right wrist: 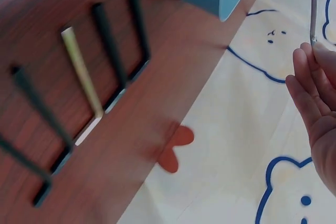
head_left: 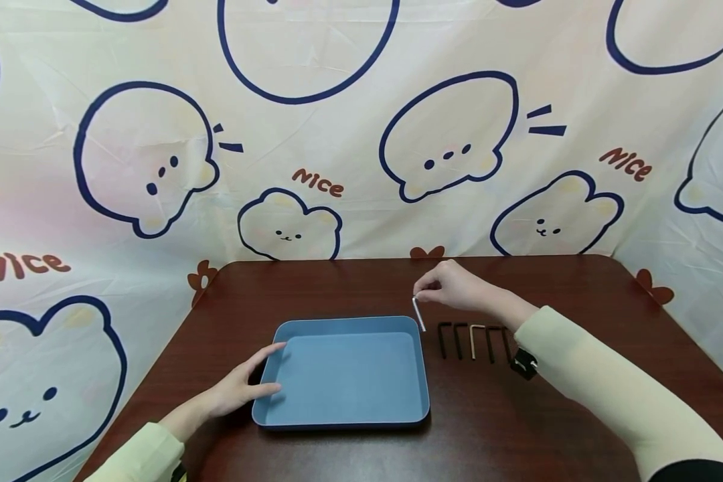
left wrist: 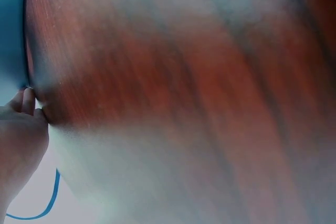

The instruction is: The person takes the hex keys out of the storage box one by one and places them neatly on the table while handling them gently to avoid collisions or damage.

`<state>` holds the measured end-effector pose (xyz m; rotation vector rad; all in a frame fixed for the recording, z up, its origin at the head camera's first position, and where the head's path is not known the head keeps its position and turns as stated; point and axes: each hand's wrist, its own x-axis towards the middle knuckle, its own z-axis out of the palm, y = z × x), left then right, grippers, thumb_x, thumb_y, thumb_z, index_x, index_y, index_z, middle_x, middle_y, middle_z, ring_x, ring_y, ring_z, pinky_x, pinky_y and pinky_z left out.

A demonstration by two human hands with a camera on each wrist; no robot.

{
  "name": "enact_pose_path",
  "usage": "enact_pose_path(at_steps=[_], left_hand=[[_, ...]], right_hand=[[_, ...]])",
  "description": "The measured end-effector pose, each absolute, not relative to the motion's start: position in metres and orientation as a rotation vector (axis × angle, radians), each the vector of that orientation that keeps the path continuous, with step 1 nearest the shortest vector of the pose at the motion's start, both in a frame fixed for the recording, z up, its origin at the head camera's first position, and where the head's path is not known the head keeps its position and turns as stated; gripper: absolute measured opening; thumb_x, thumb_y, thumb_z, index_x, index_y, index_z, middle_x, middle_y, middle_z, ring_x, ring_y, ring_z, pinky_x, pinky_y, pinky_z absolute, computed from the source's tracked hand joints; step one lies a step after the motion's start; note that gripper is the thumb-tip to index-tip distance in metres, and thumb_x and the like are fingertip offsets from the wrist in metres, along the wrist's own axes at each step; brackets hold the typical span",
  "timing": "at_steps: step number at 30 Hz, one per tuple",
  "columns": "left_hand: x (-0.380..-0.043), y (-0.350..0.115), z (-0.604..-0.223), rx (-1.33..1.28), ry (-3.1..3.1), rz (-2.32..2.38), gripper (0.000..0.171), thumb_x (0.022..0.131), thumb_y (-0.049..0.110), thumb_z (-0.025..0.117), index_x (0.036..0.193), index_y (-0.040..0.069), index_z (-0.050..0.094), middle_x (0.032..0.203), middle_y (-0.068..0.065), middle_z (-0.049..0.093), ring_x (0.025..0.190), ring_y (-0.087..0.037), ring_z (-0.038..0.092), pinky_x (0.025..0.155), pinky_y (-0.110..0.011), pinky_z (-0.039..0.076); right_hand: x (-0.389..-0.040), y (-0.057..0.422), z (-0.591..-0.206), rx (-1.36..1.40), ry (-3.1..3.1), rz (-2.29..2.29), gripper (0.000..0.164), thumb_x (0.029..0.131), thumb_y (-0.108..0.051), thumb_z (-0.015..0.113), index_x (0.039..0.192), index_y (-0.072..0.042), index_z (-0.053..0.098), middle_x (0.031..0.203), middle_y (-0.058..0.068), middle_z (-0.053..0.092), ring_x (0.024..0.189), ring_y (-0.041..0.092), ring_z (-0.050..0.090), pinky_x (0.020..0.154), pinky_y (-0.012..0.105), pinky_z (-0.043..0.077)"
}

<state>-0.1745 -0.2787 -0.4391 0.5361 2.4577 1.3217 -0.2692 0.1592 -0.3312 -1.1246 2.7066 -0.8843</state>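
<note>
My right hand [head_left: 454, 286] pinches a silver hex key [head_left: 419, 314] near its bend, just beyond the far right corner of the blue tray [head_left: 418, 375]. The key's long arm points down towards the table. In the right wrist view, the hand [right wrist: 320, 87] shows at the right edge, with the hex key [right wrist: 314, 11] between thumb and fingers. My left hand [head_left: 237, 387] holds the tray's left side, thumb and index finger reaching over the rim. In the left wrist view, fingertips of that hand [left wrist: 21, 135] touch the tray's outer wall [left wrist: 13, 30].
Right of the tray, several hex keys lie in a row: black ones and a lighter, brass-looking hex key [head_left: 472, 343]. My right sleeve [head_left: 602, 375] passes close to the row's right end. A printed cloth [head_left: 361, 147] hangs behind the brown table [head_left: 337, 288].
</note>
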Motion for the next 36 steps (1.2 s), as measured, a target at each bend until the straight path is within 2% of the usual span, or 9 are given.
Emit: enact_pose_path(at_steps=[3, 10, 14, 21, 28, 36], left_hand=[[-0.174, -0.279, -0.439, 0.535, 2.462, 1.320, 0.072, 0.093, 0.021, 0.068, 0.152, 0.010, 0.029, 0.155, -0.023, 0.020, 0.140, -0.046, 0.015, 0.104, -0.068, 0.017], [-0.173, -0.279, -0.439, 0.530, 2.460, 1.322, 0.072, 0.093, 0.021, 0.067, 0.152, 0.008, 0.028, 0.155, -0.024, 0.021, 0.139, -0.046, 0.016, 0.104, -0.069, 0.016], [-0.173, -0.279, -0.439, 0.521, 2.456, 1.320, 0.072, 0.093, 0.021, 0.067, 0.152, 0.008, 0.028, 0.155, -0.024, 0.020, 0.139, -0.046, 0.015, 0.104, -0.069, 0.016], [-0.174, -0.279, -0.439, 0.524, 2.460, 1.315, 0.071, 0.093, 0.022, 0.067, 0.152, 0.009, 0.028, 0.155, -0.024, 0.020, 0.139, -0.047, 0.016, 0.103, -0.069, 0.017], [-0.175, -0.278, -0.439, 0.527, 2.458, 1.318, 0.072, 0.093, 0.021, 0.067, 0.152, 0.009, 0.028, 0.155, -0.023, 0.021, 0.139, -0.046, 0.016, 0.104, -0.070, 0.016], [-0.174, -0.278, -0.438, 0.524, 2.453, 1.325, 0.072, 0.093, 0.022, 0.068, 0.152, 0.009, 0.029, 0.155, -0.022, 0.021, 0.140, -0.045, 0.015, 0.104, -0.069, 0.015]], right_hand=[[-0.268, 0.172, -0.333, -1.091, 2.732, -0.897, 0.009, 0.093, -0.012, 0.067, 0.092, -0.013, 0.076, 0.093, 0.001, 0.072, 0.063, 0.015, 0.054, 0.060, 0.029, 0.045], [-0.267, 0.201, -0.340, -1.020, 2.797, -0.960, 0.008, 0.091, -0.010, 0.068, 0.091, -0.012, 0.076, 0.085, 0.000, 0.072, 0.064, 0.017, 0.055, 0.057, 0.028, 0.043], [-0.265, 0.216, -0.344, -0.991, 2.831, -0.980, 0.008, 0.091, -0.009, 0.069, 0.092, -0.012, 0.076, 0.088, 0.001, 0.072, 0.068, 0.017, 0.059, 0.059, 0.028, 0.045], [-0.260, 0.245, -0.349, -0.885, 2.878, -0.959, 0.009, 0.092, -0.009, 0.067, 0.096, -0.008, 0.076, 0.092, 0.001, 0.072, 0.063, 0.014, 0.052, 0.057, 0.028, 0.043], [-0.252, 0.279, -0.351, -0.761, 2.961, -0.955, 0.010, 0.091, -0.009, 0.068, 0.098, -0.006, 0.076, 0.096, 0.006, 0.072, 0.077, 0.015, 0.060, 0.063, 0.028, 0.049], [-0.248, 0.310, -0.356, -0.643, 3.020, -0.936, 0.008, 0.091, -0.010, 0.069, 0.094, -0.006, 0.075, 0.089, 0.003, 0.071, 0.073, 0.017, 0.058, 0.060, 0.027, 0.046]])
